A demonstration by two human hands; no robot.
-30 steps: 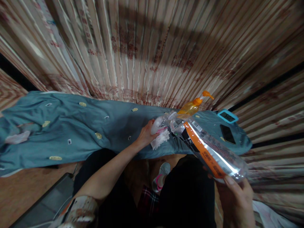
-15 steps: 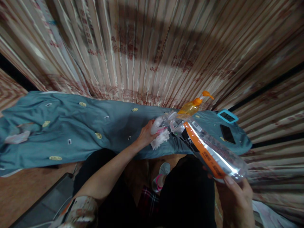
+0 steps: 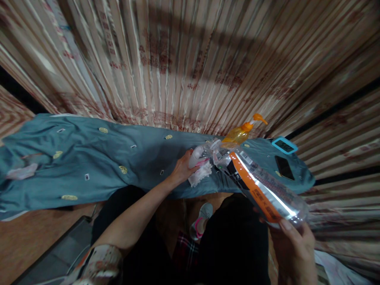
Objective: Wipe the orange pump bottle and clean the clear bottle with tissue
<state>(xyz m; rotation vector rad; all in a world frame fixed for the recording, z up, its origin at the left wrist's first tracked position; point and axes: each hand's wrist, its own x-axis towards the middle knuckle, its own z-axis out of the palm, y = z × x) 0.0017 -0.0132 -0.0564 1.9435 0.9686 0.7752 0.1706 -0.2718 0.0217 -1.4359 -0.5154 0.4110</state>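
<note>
My right hand (image 3: 293, 245) is wrapped round the base of a large clear plastic bottle (image 3: 267, 190) with an orange and black label. The bottle tilts, its neck pointing left and away from me. My left hand (image 3: 182, 168) grips a small clear-and-white bottle (image 3: 199, 155) lying at a slant. The necks of the two bottles meet or overlap; whether they touch I cannot tell. Below the small bottle lies a white lace-edged cloth (image 3: 202, 176), partly hidden. Just behind stands a yellow pump bottle (image 3: 236, 135) with an orange pump head.
A teal patterned cloth (image 3: 148, 158) covers the long narrow surface. At its right end are a blue-framed device (image 3: 284, 145) and a dark phone (image 3: 284, 167). A pinkish-white item (image 3: 22, 171) lies at the left. Pleated curtains (image 3: 184, 71) hang close behind.
</note>
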